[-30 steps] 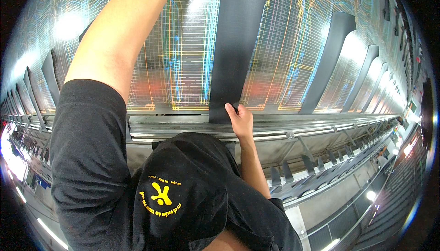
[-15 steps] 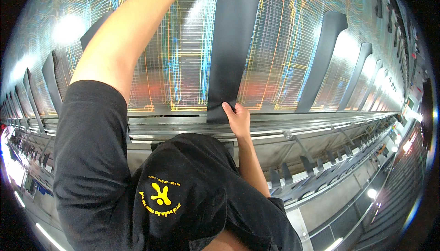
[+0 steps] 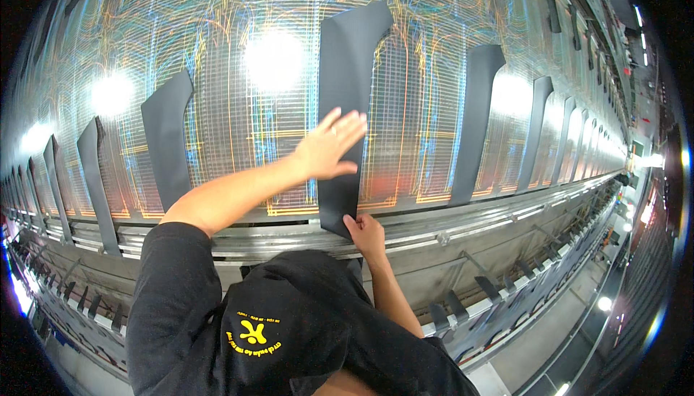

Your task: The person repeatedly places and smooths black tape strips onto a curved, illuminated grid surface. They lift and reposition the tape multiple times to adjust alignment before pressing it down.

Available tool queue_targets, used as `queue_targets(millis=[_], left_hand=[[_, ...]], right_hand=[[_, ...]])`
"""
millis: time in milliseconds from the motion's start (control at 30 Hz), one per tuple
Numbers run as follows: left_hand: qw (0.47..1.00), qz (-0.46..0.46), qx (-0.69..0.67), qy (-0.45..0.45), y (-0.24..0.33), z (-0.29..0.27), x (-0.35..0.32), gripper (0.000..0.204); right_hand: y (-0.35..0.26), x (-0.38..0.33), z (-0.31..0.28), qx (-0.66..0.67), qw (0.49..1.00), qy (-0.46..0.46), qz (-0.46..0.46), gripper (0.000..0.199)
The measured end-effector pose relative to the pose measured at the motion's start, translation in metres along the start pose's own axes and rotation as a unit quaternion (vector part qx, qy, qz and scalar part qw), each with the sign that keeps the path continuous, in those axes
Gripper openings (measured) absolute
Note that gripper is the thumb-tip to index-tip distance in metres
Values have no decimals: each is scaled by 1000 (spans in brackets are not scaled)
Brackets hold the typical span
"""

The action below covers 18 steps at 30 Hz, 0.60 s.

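Your dark strip (image 3: 350,56) lay lengthwise on the line-marked surface (image 3: 249,125), near end past the edge and over the metal rail (image 3: 289,238). Your right hand (image 3: 367,235) had thumb and fingers clamped on its near right corner. Your left hand (image 3: 331,146) was over the strip's middle, palm down, thumb apart from the fingers, gripping nothing; couldn't tell how hard it pressed, if at all.

Around you: similar left-hand strip (image 3: 168,135) and right-hand strip (image 3: 481,114), both well apart from yours, more in line beyond each. Your left forearm (image 3: 246,182) covered the left one's near end. Bright glare (image 3: 278,60) sat just left of your strip. Your black shirt (image 3: 303,324) blocked the view below the rail.
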State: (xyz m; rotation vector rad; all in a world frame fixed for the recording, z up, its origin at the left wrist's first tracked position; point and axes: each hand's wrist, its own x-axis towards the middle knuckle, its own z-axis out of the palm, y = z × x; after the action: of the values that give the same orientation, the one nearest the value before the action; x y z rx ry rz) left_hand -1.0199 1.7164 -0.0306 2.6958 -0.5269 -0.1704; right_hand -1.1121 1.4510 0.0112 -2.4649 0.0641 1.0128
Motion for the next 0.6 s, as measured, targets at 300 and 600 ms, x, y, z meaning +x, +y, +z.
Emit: queue_targets(millis=[300,600], left_hand=[[980,-146,93,98,-126,-47,160,88],[978,-157,52,126,-69,-36,111,90]], right_hand=[[1,-18,-9,120,990,60,-36,35],[-33,-50,-7,20,932,20,-363,32]])
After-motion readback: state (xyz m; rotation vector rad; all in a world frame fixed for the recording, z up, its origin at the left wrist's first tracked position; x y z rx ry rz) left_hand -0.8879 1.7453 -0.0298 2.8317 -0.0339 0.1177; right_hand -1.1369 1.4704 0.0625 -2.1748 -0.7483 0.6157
